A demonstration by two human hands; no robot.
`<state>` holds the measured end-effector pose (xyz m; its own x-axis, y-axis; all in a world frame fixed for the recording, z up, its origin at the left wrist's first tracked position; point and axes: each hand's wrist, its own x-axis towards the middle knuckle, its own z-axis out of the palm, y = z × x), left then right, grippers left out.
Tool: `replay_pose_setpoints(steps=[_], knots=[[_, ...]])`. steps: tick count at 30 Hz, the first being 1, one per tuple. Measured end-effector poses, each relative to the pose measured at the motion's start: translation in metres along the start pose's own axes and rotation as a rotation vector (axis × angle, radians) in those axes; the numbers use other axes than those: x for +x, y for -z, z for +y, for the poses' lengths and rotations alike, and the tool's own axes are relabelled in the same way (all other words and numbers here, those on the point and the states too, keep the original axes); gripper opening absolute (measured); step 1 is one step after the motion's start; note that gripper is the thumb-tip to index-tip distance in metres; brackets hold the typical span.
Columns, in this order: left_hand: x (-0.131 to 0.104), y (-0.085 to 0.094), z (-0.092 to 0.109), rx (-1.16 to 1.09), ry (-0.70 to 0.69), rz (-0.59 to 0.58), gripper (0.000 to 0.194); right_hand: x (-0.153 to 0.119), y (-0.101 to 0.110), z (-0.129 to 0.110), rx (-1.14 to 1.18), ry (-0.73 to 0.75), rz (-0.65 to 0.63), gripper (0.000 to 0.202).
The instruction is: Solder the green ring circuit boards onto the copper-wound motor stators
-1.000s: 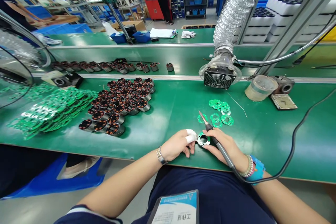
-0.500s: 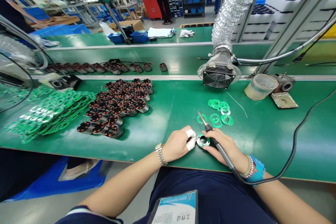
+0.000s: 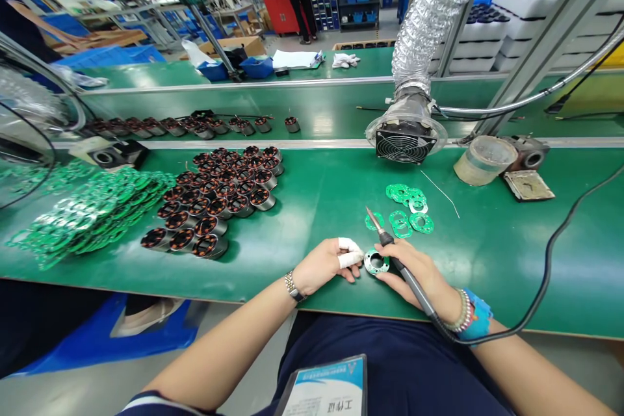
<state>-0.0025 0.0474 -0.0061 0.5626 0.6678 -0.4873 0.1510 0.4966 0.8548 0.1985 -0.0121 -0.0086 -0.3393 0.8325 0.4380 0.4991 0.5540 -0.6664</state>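
Green worktop [image 3: 316, 195] is filling the middle of the head view, and just right of the lower centre of the frame a ring-shaped board [image 3: 368, 266] is lying between the two hands. The right hand [image 3: 414, 266] is gripping a soldering iron [image 3: 412, 281] by its dark handle; its tip is pointing to the upper left. Thumb and forefinger of this same hand are spanning the ring-shaped board on its right side. The left hand [image 3: 324, 266], wearing white wraps [image 3: 347, 246] on its fingers, is holding these fingers narrowly together at the board's left edge. This spot is appearing small and blurred, so I cannot tell whether they are pinching something. Above the hands, several loose green rings [image 3: 400, 194] are resting in a small group. At left of the frame, copper-coloured cores [image 3: 219, 188] are standing in tight rows, with a heap of green boards [image 3: 97, 208] lying beside them. Right of the upper centre, a fan [image 3: 405, 146] is hanging under a foil duct [image 3: 419, 26], and a round tub [image 3: 484, 161] is standing near it.
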Motion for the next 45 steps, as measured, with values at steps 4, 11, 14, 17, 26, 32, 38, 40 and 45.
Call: replay_pose_setpoints(steps=[4, 11, 14, 17, 26, 32, 38, 40, 45], knots=[[0.0, -0.005, -0.002, -0.036, -0.039, -0.009, 0.034, -0.002, -0.002, 0.003, -0.007, -0.008, 0.005, 0.028], [-0.005, -0.006, -0.007, -0.093, -0.064, 0.007, 0.032, -0.002, -0.003, 0.005, 0.019, -0.002, -0.01, 0.029], [-0.003, -0.008, -0.007, -0.131, -0.047, 0.025, 0.032, -0.001, -0.002, 0.004, 0.011, -0.001, -0.016, 0.027], [-0.002, -0.01, -0.007, -0.192, -0.034, 0.037, 0.032, 0.001, -0.001, 0.002, 0.004, 0.002, -0.019, 0.026], [0.002, -0.011, 0.003, -0.165, 0.045, 0.013, 0.031, 0.0, -0.001, 0.003, 0.011, -0.005, -0.018, 0.027], [0.01, -0.017, 0.013, -0.141, 0.115, -0.035, 0.025, 0.001, -0.001, 0.003, 0.011, -0.013, -0.034, 0.026], [0.0, -0.006, 0.014, 0.004, -0.015, -0.103, 0.035, -0.004, 0.006, 0.0, 0.03, -0.036, 0.031, 0.037], [-0.004, -0.003, 0.014, 0.23, -0.134, -0.084, 0.046, -0.006, 0.015, 0.002, -0.004, -0.074, 0.119, 0.033], [-0.002, -0.017, 0.011, 0.804, -0.385, -0.066, 0.054, -0.008, 0.06, 0.028, -0.212, -0.24, 0.328, 0.023]])
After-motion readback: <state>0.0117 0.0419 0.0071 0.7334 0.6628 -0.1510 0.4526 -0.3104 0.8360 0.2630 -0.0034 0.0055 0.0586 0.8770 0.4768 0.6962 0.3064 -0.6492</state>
